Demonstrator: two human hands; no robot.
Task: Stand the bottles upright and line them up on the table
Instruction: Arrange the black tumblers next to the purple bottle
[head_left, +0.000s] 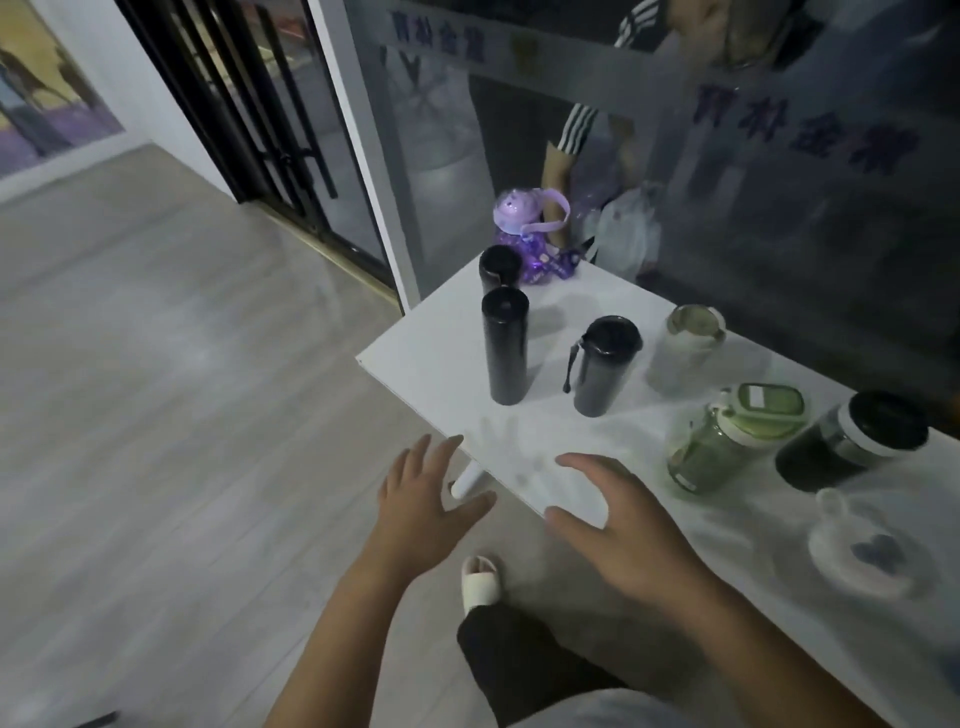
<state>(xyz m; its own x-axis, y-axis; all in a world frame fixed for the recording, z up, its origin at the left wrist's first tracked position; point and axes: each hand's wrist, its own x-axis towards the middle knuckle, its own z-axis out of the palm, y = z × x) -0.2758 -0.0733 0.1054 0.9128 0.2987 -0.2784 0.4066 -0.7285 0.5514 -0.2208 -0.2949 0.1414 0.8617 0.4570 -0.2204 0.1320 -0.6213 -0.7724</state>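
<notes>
left hand: bare, fingers spread, palm down, empty; hovers off the near-left edge of the tabletop, above the floor.
right hand: bare, fingers curved and apart, holding nothing; over the near edge of the tabletop.
tabletop: smooth matte white slab with a sharp corner at left; a white round leg shows under the edge between the hands.
tall black cylinder flask: straight-walled, flat lid, satin finish, upright near the left edge.
second black cylinder flask: same shape, upright just behind the first, partly hidden by it.
purple plastic kid's bottle: domed lid, lilac strap loop, printed body; far corner, beside the second flask. Blurred, lean unclear.
black tumbler with strap: tapered body, wider round lid, short loop hanging at its left; upright, right of the tall flask.
frosted clear bottle with pale green lid: translucent, upright, right of the tumbler.
clear glass bottle with green flip lid: greenish contents, white collar, nearer than the frosted one; appears upright.
dark jar-shaped bottle with black cap: white band under the cap, just right of the green-lidded one.
white round item: near right, blurred, bluish marks on it; cannot tell what it is.
floor: pale grey wood-grain planks.
white slipper: on the floor below the table edge.
</notes>
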